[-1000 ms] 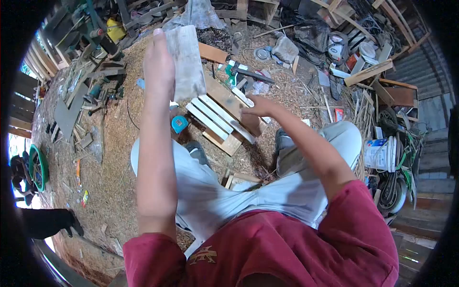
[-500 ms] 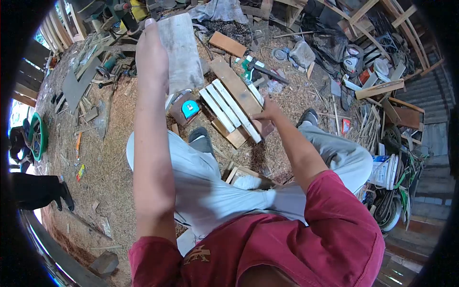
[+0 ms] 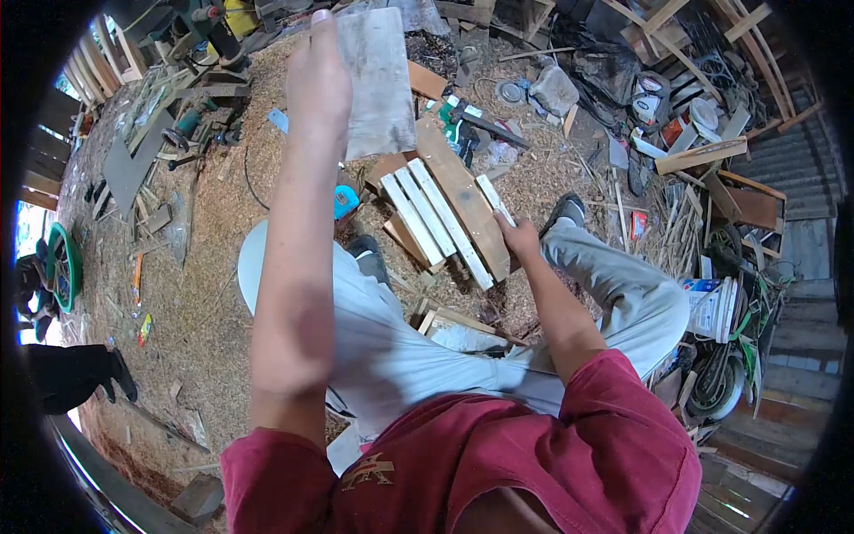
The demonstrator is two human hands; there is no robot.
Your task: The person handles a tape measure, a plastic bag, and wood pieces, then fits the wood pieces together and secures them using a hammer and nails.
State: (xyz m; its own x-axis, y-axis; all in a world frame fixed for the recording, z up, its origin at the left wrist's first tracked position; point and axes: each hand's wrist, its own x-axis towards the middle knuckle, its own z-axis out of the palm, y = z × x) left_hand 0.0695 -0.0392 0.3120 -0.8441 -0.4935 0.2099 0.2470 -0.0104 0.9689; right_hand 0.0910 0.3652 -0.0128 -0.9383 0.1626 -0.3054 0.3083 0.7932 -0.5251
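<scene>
My left hand (image 3: 318, 84) is raised at the upper left, closed around the edge of a flat, weathered grey board (image 3: 378, 84). Low in front of me, my right hand (image 3: 519, 238) grips the near end of a narrow white wooden strip (image 3: 495, 198). Left of that strip lies a brown plank (image 3: 461, 200), and beside it several white-faced wooden strips (image 3: 416, 216) sit side by side. A turquoise tape measure (image 3: 345, 201) is partly hidden behind my left forearm. Between my legs is a small wooden piece with a pale face (image 3: 463, 336).
Sawdust and offcuts cover the ground (image 3: 218, 294). A green-and-black tool (image 3: 463, 129) lies beyond the plank. Scrap wood and a white bucket (image 3: 710, 310) stand on the right. A green basin (image 3: 64, 267) is at far left, near another person's dark-clothed leg (image 3: 71, 372).
The grey board and my left hand have shifted right in view. My right hand has moved lower, from the plank's side to the end of the white strip.
</scene>
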